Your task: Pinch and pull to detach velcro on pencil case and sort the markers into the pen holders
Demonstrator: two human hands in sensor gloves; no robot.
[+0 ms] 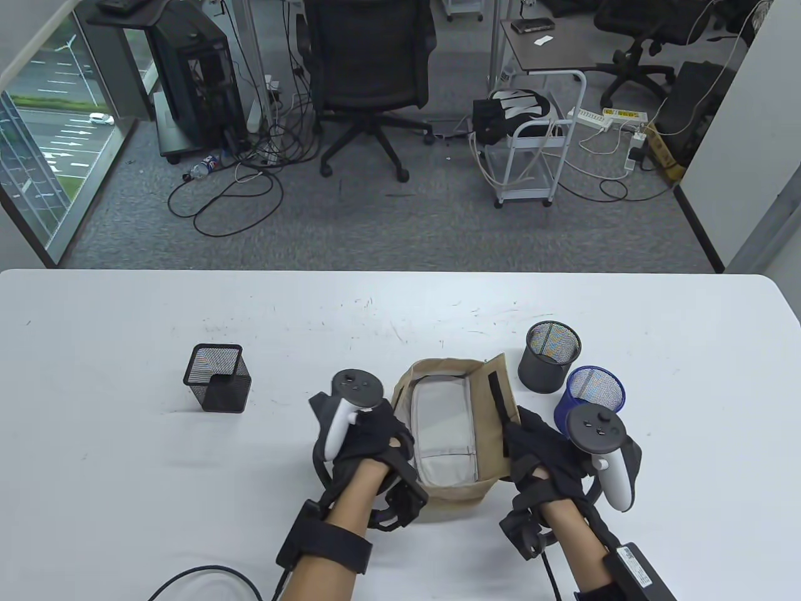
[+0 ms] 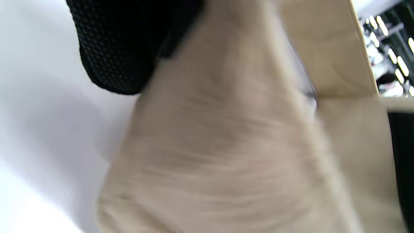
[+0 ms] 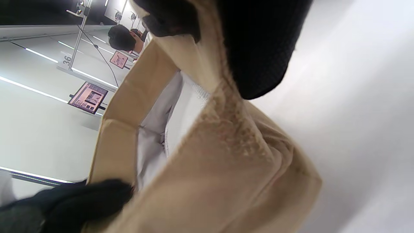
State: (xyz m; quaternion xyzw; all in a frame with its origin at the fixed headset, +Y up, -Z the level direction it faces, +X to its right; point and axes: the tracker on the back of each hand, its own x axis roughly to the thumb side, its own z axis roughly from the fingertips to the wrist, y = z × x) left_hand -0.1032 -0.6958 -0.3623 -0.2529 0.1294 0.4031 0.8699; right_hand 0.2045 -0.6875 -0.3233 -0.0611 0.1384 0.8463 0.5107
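pencil case point(image 1: 447, 432): open on the surface point(image 1: 125, 501); we see no markers
left hand point(image 1: 369, 438): fingers clamped on its left wall
right hand point(image 1: 538, 454): fingers pinch its flap point(image 1: 497, 394)

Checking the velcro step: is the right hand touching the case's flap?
Touching. In the right wrist view the gloved fingers pinch the flap of the case; the table view shows the right hand at its edge.

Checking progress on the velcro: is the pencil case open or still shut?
Open. The pencil case has its flap folded back, black velcro strip exposed, grey lining visible inside.
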